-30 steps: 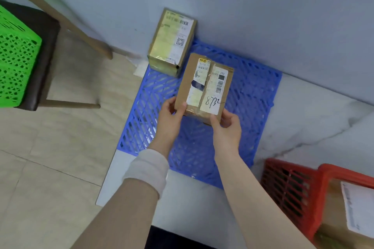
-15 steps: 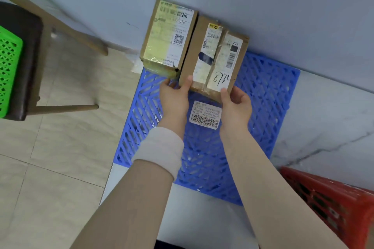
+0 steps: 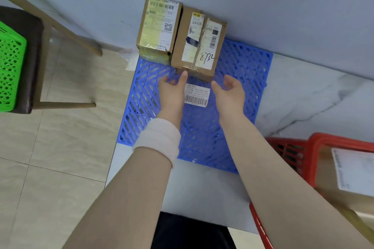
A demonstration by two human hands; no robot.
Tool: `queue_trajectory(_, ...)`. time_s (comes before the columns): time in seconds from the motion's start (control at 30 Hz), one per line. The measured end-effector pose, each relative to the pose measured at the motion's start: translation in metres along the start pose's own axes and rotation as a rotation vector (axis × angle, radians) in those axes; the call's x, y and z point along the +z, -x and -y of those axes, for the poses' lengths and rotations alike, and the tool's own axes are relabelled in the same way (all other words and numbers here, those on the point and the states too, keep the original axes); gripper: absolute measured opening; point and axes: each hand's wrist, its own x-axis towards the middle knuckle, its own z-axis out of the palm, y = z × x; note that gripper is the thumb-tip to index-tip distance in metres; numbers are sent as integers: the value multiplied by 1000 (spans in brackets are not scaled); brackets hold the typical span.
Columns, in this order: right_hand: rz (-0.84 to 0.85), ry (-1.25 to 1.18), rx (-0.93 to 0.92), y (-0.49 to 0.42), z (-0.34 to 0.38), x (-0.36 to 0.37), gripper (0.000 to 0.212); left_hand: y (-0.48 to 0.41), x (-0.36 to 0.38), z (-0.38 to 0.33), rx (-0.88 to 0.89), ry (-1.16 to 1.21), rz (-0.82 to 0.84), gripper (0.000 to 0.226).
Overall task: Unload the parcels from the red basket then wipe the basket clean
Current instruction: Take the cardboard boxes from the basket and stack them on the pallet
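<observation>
1. Two brown cardboard parcels stand side by side against the grey wall at the far edge of the blue plastic lattice mat [image 3: 238,70]: the yellow-labelled parcel [image 3: 158,28] and, touching its right side, the parcel marked 8732 [image 3: 199,44]. Butting them together likely saves room for more.
2. Left hand [image 3: 172,91] is loosely open, one fingertip at the marked parcel's near edge, probably squaring it up.
3. Right hand [image 3: 230,92] is open and empty, just clear of that parcel.
4. Between the hands a white barcode sticker [image 3: 196,96] lies on the mat.
5. Red plastic basket [image 3: 291,155] sits low right, a large brown box with a white label [image 3: 344,174] inside, so unloading looks unfinished and wiping waits.
</observation>
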Motion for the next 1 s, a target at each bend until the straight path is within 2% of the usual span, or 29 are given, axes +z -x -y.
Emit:
queue_trajectory(0.2,-20,138,-178,101,-2,-80,45,130,-21,9,217,-182,64,42)
queue_trajectory(0.33,-40,174,-334,160,-15,-143,40,202,-12,31,349,-237,132,36)
queue_trajectory(0.53,-64,188,-460,202,-51,-236,39,283,15,84,504,-319,171,33)
queue_trajectory(0.67,-61,232,-421,212,-82,-305,43,332,38,121,528,-364,190,33)
queue_trajectory(0.77,-59,212,-323,216,-107,-347,49,356,48,144,516,-415,203,35)
queue_trajectory(1.0,69,185,-70,218,-157,-376,61,375,43,174,469,-521,164,38)
